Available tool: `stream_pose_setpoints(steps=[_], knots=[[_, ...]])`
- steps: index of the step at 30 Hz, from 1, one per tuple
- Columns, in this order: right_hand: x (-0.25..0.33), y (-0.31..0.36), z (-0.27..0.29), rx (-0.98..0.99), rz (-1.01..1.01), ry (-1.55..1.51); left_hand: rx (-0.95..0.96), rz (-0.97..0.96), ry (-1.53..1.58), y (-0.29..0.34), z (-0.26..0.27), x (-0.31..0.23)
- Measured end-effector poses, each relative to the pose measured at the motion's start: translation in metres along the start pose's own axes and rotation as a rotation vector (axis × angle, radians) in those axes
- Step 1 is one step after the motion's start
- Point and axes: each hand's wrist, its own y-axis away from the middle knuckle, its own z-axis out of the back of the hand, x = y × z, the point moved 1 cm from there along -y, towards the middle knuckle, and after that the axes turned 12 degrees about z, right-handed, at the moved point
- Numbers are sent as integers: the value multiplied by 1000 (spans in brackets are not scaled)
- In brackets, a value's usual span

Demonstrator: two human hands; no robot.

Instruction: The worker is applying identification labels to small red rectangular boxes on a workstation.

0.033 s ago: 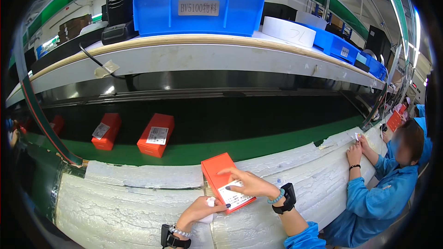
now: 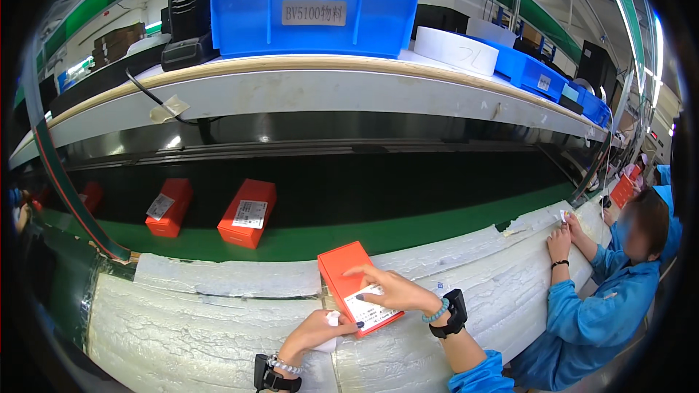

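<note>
Right fingers point(image 2: 368, 272) partly hide the white label point(image 2: 363, 311), which seems slightly blurred.

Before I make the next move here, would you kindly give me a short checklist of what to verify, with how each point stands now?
1. Red box resting on the white-covered bench: ok.
2. White label on that box facing up: ok.
3. Whole label in sight: not ok, the right hand covers part of it.
4. Left hand free: not ok, it holds a white wad at the box's near end.
5. Label stuck down flat all over: cannot tell, fingers hide some of it.
6. Co-worker's hands clear of this box: ok, they are well off to the right.
</note>
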Motion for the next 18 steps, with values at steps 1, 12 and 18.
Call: stream_pose_setpoints(steps=[1,12,18], knots=[[2,-2,-1,7,1,25,-6,-1,2,0,1,1],[8,1,-60,-321,-50,1172,-101,-88,204,-6,12,11],[-8,-13,-32,-504,-20,1124,-471,-267,472,0,23,7]])
